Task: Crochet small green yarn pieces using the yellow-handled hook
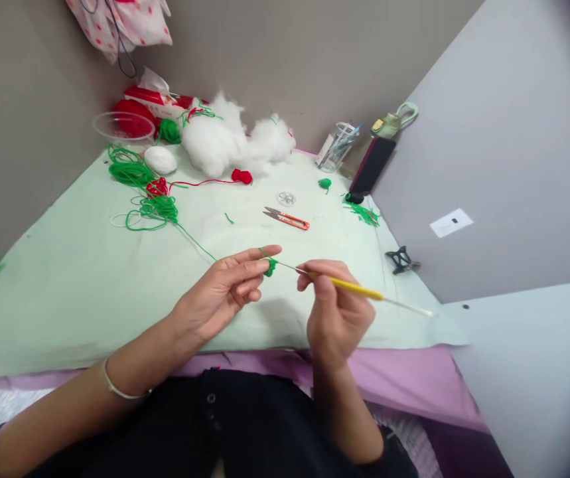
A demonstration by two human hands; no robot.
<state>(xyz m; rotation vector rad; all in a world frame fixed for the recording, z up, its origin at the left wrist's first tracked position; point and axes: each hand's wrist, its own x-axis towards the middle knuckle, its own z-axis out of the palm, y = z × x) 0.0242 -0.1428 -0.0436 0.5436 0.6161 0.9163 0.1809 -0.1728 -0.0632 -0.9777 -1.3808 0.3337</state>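
Between the thumb and fingers of my left hand (225,285) is a small green crochet piece (269,267), its lower part showing past the fingertips. Green yarn (196,241) runs from this hand back to a loose green heap (158,209) on the table. My right hand (339,312) grips a crochet hook (357,287) with a yellow handle, held like a pen. The hook's thin metal tip reaches the green piece; whether it passes through a stitch I cannot tell.
Orange thread snips (287,218) and a small clear dish (286,198) lie beyond my hands. White stuffing (215,139), a white yarn ball (160,160) and a red crocheted piece (241,176) are farther back. At right stand a phone (373,166), a pen cup (337,149) and green scraps (363,214).
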